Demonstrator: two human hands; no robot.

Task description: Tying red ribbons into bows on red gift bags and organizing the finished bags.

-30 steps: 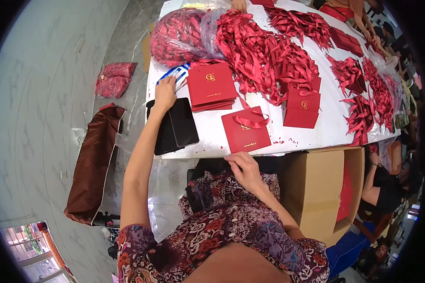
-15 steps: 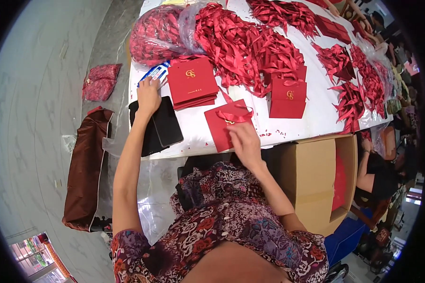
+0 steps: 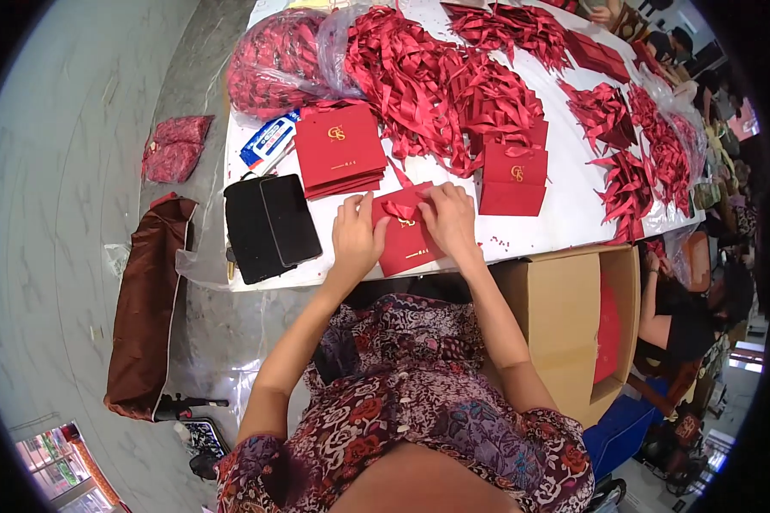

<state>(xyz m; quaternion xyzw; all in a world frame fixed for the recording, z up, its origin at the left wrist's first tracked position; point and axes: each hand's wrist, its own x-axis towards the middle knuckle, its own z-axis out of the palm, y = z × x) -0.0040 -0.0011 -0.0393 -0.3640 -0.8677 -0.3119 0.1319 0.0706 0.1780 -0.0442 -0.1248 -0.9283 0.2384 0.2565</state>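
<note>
A flat red paper bag [image 3: 412,250] with gold print lies at the table's front edge between my hands. A loop of red ribbon [image 3: 399,210] rests across its upper part. My left hand [image 3: 356,235] is at the bag's left edge, thumb apart from its fingers. At the upper right corner, my right hand [image 3: 452,219] has its fingertips closed at the ribbon's end. Just beyond my left hand sits a stack of red bags [image 3: 340,152]. Another red bag [image 3: 513,186] stands to the right, ribbons heaped behind it.
A black phone [image 3: 289,220] on a dark case and a blue-and-white packet [image 3: 269,141] lie at left. Large piles of red ribbon [image 3: 411,77] cover the far table. An open cardboard box [image 3: 560,321] stands below the right edge. Other people work at far right.
My left hand has come from the blue-and-white packet to the red bag's left edge. My right hand has moved up to the bag's upper right corner, at the ribbon.
</note>
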